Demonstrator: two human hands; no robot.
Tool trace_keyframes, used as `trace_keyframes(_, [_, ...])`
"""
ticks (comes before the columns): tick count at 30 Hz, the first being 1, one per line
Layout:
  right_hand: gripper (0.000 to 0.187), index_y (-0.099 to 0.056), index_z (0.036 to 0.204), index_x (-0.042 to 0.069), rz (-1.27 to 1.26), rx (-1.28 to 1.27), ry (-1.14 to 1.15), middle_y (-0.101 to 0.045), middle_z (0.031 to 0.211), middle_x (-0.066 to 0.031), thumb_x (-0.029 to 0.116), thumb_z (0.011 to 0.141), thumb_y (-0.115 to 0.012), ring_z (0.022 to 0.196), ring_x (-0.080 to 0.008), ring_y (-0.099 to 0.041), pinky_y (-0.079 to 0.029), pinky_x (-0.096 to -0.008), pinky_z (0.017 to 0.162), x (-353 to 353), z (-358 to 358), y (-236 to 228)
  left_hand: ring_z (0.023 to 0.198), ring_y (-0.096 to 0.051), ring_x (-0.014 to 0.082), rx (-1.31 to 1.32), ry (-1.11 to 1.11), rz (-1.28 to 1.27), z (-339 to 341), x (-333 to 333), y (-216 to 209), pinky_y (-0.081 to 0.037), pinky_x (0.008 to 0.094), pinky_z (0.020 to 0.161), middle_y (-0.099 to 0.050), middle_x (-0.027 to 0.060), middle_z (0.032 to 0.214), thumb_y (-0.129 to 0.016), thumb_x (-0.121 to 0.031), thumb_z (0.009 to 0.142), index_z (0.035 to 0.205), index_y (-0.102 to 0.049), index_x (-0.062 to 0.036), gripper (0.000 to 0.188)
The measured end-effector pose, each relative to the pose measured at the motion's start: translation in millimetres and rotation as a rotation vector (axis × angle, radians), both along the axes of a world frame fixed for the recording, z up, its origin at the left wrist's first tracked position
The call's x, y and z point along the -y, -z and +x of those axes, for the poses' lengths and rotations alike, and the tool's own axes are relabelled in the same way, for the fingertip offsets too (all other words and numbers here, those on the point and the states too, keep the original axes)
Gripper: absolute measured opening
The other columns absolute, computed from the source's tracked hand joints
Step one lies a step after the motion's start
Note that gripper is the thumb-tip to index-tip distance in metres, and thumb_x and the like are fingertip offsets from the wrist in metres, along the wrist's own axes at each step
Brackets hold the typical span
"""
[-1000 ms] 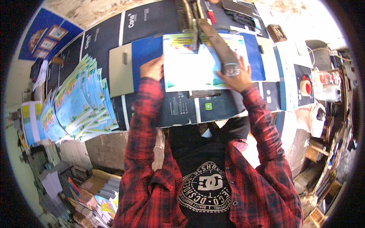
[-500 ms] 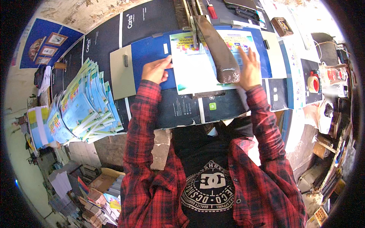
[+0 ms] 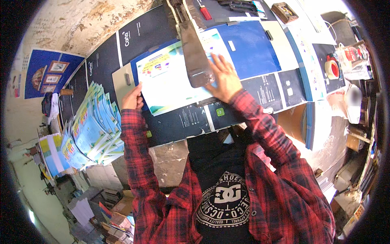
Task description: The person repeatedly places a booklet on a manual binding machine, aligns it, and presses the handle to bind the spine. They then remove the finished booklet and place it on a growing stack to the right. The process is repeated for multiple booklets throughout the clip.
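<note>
A printed sheet [image 3: 166, 87] with a colourful heading and green lower corner lies on a blue board [image 3: 254, 51]. My left hand [image 3: 132, 97] pinches the sheet's left edge, thumb on top. Over the sheet hangs a broad brown lever [image 3: 195, 53] of a metal bench device, hiding part of the print. Beside the lever's near end, my right hand [image 3: 225, 79] lies with fingers spread on the sheet's right part. What is under the lever cannot be seen.
A fanned pile of printed sheets [image 3: 87, 130] stands at the left. Beige strips [image 3: 280, 44] flank the blue board on the black worktop [image 3: 178, 132]. At the far side lies a red cutter [image 3: 205, 13]. A tape roll [image 3: 332, 70] is at the right.
The printed sheet has slid left across the blue board, baring the board's right part. Both hands have moved left with it, and my right hand now lies flatter by the lever. The view has shifted.
</note>
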State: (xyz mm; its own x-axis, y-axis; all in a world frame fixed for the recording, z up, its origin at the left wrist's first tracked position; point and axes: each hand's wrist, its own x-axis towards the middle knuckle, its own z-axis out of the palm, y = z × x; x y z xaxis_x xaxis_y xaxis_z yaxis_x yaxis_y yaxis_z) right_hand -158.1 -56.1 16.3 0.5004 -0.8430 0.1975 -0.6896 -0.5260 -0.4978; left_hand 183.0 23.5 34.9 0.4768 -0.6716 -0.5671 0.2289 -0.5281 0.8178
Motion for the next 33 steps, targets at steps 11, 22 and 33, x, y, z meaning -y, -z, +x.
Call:
trace_keyframes(11, [0.083, -0.034, 0.148, 0.007, -0.042, -0.122, 0.056, -0.031, 0.155, -0.0165, 0.055, 0.086, -0.061, 0.145, -0.033, -0.027, -0.023, -0.0482, 0.118, 12, -5, 0, 0.047, -0.037, 0.0042, -0.016, 0.081, 0.05, -9, 22, 2, -0.025, 0.0219, 0.039, -0.043, -0.0062, 0.066, -0.079, -0.039, 0.082, 0.087, -0.063, -0.0129, 0.031])
trace_keyframes(22, [0.081, -0.036, 0.148, 0.008, -0.093, -0.106, 0.038, -0.034, 0.154, -0.0165, 0.056, 0.087, -0.06, 0.143, -0.0306, -0.031, -0.025, -0.0459, 0.117, 15, -8, -2, 0.081, -0.066, 0.0242, 1.29, 0.162, -0.347, -31, 19, 22, -0.053, 0.0337, 0.078, -0.07, 0.0088, 0.095, -0.081, -0.022, 0.076, 0.116, -0.064, 0.0019, 0.049])
trace_keyframes(33, [0.077, -0.038, 0.147, 0.01, -0.053, -0.163, 0.011, -0.033, 0.155, -0.0154, 0.044, 0.085, -0.066, 0.144, -0.0318, -0.029, -0.026, -0.0469, 0.116, 21, -8, 7, 0.145, -0.024, 0.0352, 1.409, 0.752, -0.344, -140, 12, 31, -0.019, 0.056, 0.116, -0.027, 0.0133, 0.158, -0.06, -0.038, 0.086, 0.147, -0.037, -0.0037, 0.074])
